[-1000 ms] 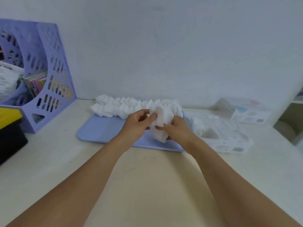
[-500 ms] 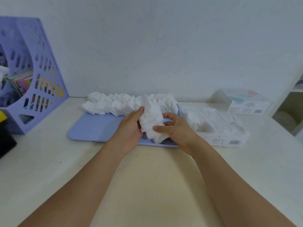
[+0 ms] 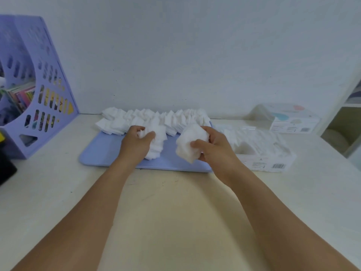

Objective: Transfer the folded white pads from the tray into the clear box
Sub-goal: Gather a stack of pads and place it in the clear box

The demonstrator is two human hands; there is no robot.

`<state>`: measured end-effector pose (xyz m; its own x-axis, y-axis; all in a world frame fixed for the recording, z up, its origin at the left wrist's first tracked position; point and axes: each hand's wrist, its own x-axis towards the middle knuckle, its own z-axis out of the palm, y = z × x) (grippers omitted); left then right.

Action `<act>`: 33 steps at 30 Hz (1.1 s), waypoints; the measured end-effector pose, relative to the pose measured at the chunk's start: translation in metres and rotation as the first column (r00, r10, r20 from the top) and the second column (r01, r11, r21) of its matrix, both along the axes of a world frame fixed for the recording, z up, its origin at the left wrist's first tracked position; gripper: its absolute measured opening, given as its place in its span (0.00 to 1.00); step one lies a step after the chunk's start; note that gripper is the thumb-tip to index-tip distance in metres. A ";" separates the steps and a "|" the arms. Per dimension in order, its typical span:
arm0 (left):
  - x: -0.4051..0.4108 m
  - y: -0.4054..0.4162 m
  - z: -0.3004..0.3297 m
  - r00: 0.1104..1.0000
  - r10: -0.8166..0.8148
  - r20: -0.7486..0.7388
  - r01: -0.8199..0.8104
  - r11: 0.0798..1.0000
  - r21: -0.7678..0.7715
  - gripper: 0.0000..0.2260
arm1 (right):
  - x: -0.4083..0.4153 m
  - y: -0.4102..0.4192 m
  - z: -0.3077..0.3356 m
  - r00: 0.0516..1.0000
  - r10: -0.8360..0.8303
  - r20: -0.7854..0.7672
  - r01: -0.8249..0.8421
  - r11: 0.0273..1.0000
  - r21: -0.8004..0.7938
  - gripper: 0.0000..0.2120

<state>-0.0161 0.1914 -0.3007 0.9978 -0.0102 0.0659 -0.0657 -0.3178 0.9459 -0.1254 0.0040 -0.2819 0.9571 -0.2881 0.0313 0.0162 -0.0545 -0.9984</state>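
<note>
Mid-transfer, looks like: one wad of pads (image 3: 190,144) is gripped by the right hand (image 3: 212,147) over the tray (image 3: 101,153), another bunch (image 3: 156,142) is clutched by the left hand (image 3: 136,142), so a carry rightward into the clear box (image 3: 273,153) at center-right is probably needed next.

— Can you read anything on the clear box (image 3: 261,151) or the carton (image 3: 293,122) at right?
— No. Barcodes and print show on both, but they are too blurred to read.
</note>
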 end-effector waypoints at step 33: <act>-0.077 -0.045 0.018 0.958 -0.278 0.069 0.269 0.786 -0.557 0.14 | -0.015 -0.019 0.023 0.996 -0.010 0.093 -0.023 0.940 0.340 0.09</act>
